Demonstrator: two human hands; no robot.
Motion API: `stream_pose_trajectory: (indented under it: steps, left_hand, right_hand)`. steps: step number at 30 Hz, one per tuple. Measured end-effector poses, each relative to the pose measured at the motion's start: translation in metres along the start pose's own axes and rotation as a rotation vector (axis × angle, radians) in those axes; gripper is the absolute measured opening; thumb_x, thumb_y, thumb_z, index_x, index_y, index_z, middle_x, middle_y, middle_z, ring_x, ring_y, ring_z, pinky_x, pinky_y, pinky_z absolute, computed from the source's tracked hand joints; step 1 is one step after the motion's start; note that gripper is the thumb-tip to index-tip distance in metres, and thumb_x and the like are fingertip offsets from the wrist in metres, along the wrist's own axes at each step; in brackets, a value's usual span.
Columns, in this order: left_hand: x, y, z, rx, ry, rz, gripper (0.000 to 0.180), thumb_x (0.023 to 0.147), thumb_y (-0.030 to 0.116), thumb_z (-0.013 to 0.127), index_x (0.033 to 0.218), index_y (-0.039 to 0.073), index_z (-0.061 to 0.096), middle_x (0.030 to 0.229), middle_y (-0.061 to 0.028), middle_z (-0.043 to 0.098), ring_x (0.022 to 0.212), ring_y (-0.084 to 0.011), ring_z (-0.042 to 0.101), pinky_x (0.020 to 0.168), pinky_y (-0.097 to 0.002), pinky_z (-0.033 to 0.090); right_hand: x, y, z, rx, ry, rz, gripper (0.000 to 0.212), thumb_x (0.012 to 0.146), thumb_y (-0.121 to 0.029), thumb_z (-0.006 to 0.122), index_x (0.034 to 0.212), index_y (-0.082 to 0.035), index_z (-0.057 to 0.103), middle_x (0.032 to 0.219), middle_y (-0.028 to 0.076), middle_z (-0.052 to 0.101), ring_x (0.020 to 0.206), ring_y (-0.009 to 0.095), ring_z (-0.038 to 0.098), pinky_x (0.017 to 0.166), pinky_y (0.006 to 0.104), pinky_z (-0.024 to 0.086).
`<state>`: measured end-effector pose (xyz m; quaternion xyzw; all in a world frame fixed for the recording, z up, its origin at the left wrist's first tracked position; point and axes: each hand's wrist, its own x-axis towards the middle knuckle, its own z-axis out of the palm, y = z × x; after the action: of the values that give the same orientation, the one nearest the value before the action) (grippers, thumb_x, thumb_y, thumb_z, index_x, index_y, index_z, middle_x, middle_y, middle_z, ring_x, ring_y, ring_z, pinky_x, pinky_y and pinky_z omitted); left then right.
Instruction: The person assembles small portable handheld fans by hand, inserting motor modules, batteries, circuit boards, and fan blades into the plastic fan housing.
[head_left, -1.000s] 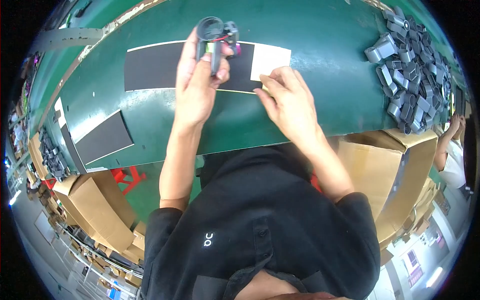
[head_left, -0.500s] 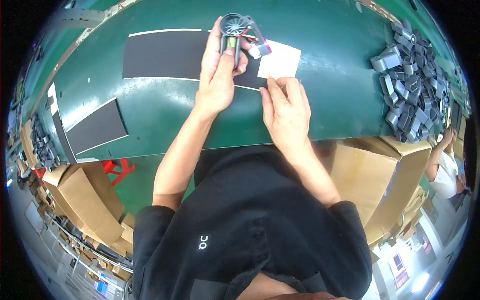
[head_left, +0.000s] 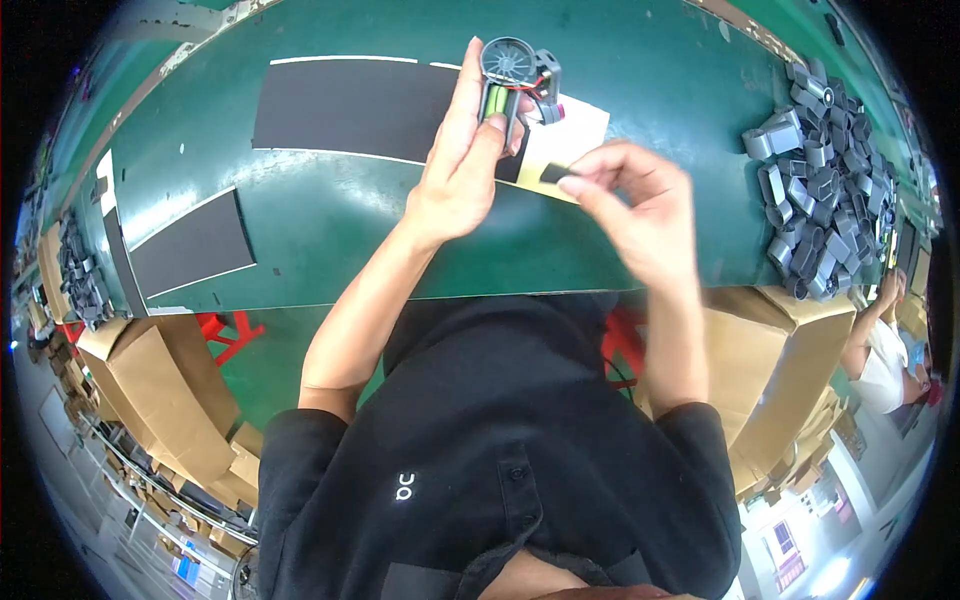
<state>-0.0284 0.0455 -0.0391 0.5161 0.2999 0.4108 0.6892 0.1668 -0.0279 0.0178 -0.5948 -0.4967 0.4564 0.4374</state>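
Note:
My left hand (head_left: 452,190) is closed around an opened handheld fan (head_left: 509,62), its round dark grille pointing away from me. A green cylindrical battery (head_left: 497,100) shows in its grey housing beneath the thumb, and red wires run to a hinged part on the right. Between thumb and fingertips my right hand (head_left: 645,210) pinches a small black strip (head_left: 555,173). That strip is over the pale backing paper (head_left: 585,125), at the right end of a long black sheet (head_left: 350,108) on the table. My left forearm and hand cover part of the sheet.
A heap of grey plastic housings (head_left: 825,190) lies on the green table (head_left: 330,220) at the right. A smaller black sheet (head_left: 195,245) is at the left. Cardboard boxes (head_left: 165,390) stand below the front edge. Another person (head_left: 885,360) is at the far right.
My right hand has lifted from the sheet's edge and moved right, now with a black strip in its fingers. My left hand has shifted right with the fan.

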Motion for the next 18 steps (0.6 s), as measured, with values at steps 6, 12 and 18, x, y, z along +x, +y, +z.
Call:
stream_pose_trajectory:
  steps: [6,12,18]
  left_hand:
    - [-0.003,0.029,0.026,0.272,-0.018,0.066,0.073,0.099,-0.006,0.034,0.163,-0.006,-0.002,0.163,-0.0289,0.028,0.153,-0.0342,0.030,0.124,-0.0375,0.022]
    - [-0.004,0.030,0.034,0.390,-0.057,0.200,0.077,0.098,-0.007,0.032,0.165,0.002,-0.005,0.158,-0.0222,0.036,0.143,-0.0276,0.040,0.119,-0.0370,0.031]
    - [-0.004,0.034,0.036,0.539,-0.031,0.368,0.084,0.087,-0.014,0.034,0.162,-0.008,-0.002,0.150,-0.0299,0.042,0.140,-0.0401,0.046,0.120,-0.0419,0.031]
  right_hand:
    - [0.031,-0.081,-0.016,-0.105,-0.181,-0.030,0.011,0.087,-0.004,0.077,0.093,0.004,0.073,0.079,0.002,0.069,0.072,0.006,0.062,0.067,0.0238,0.051]
    - [0.041,-0.098,-0.020,-0.260,-0.255,0.005,0.014,0.084,-0.006,0.075,0.091,0.006,0.074,0.076,0.009,0.073,0.073,0.012,0.070,0.069,0.0279,0.056]
    - [0.040,-0.101,-0.015,-0.388,-0.220,-0.131,0.011,0.086,-0.003,0.078,0.091,0.006,0.074,0.075,0.004,0.071,0.066,0.006,0.066,0.060,0.0218,0.051]
